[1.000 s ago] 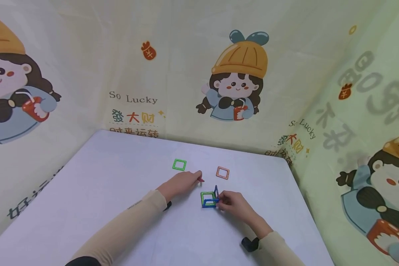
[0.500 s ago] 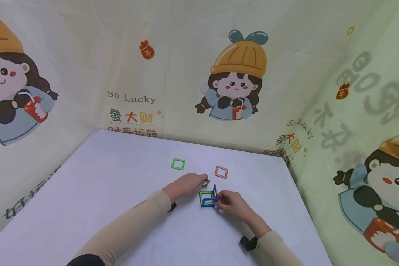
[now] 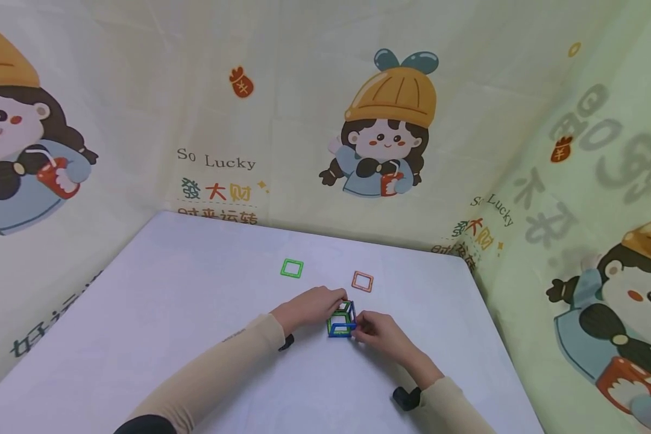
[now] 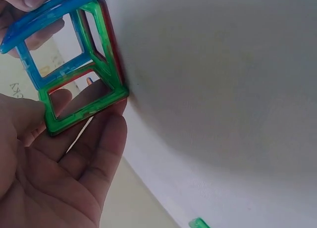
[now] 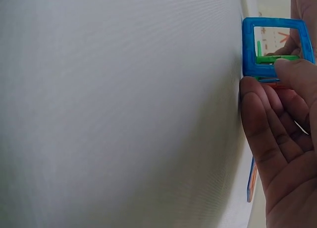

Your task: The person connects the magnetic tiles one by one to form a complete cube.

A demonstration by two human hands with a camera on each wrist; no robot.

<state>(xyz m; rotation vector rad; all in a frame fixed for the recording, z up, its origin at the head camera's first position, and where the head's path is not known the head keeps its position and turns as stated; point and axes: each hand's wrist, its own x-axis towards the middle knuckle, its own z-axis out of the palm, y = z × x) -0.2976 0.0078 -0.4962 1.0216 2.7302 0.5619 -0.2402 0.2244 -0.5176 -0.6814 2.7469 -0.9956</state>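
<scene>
Square open-frame magnetic tiles form a small box shape on the table. My left hand pinches a green magnetic tile at the far side of this box, thumb on one face and fingers behind it. The tile stands upright, its edges meeting a blue tile and the green base in the left wrist view. My right hand pinches the right corner, its thumb over the lower edge of a blue magnetic tile. That blue tile stands along the near side, with another blue tile upright on the right.
Beyond the box, a green tile lies flat to the left and an orange tile flat to the right. The white table is bordered by printed cloth walls at the back and sides.
My left hand has moved right and toward me, bringing the green tile from above the table to the box's far side. My right hand keeps its place at the corner.
</scene>
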